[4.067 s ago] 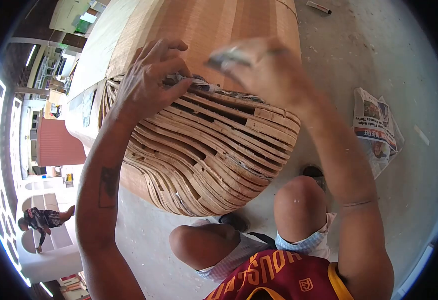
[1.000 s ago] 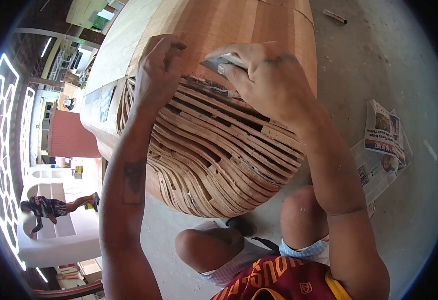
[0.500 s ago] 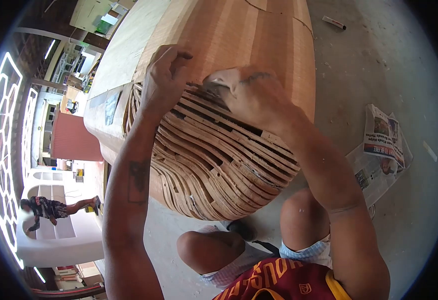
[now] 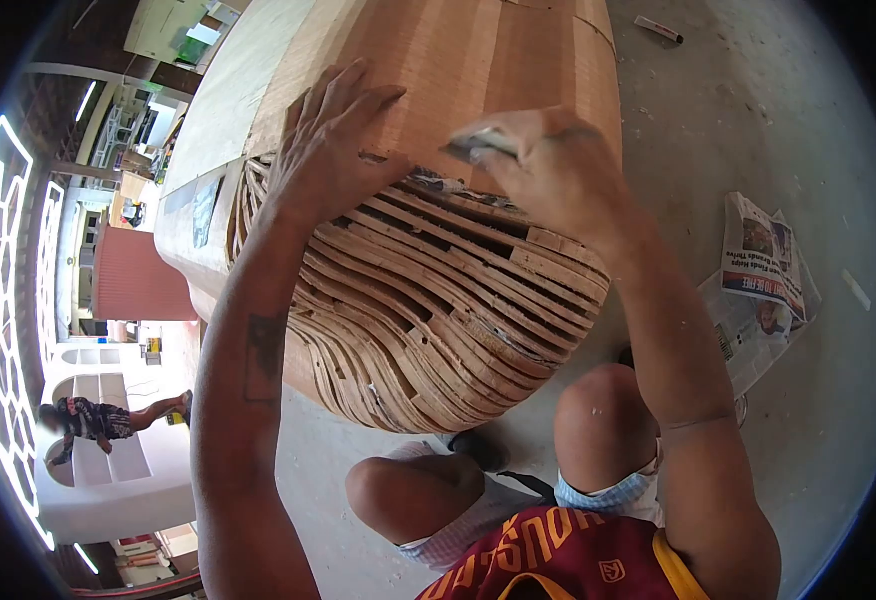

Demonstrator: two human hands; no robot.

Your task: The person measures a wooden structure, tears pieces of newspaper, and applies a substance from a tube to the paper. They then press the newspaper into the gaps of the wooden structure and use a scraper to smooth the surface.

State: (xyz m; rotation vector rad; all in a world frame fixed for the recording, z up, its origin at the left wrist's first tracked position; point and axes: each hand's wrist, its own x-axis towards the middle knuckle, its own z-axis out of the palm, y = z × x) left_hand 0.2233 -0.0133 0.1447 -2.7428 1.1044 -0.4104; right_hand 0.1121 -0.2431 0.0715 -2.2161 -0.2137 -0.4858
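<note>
A large curved wooden form point(image 4: 458, 60) lies before me, covered in thin, striped wood sheet. At its near end the sheet stops at a ragged edge, and stacked, wavy wooden strips point(image 4: 438, 320) with dark gaps show below. My left hand point(image 4: 333, 145) rests on the sheet near that edge, fingers stretched out. My right hand point(image 4: 558, 165) is closed around a small, flat tool point(image 4: 483, 145) with a greyish body and dark tip, held just over the edge. Motion blur hides its exact kind.
Newspaper sheets point(image 4: 763, 260) lie on the concrete floor at right, with a small tube point(image 4: 658, 29) farther up. My bent knees point(image 4: 608, 420) are close below the form. At far left a person point(image 4: 93, 418) is beside a white shelf unit point(image 4: 88, 490).
My left hand has gone from half curled to spread on the sheet. My right hand, with the tool, has moved slightly up and right, off the ragged edge. The view has shifted a little.
</note>
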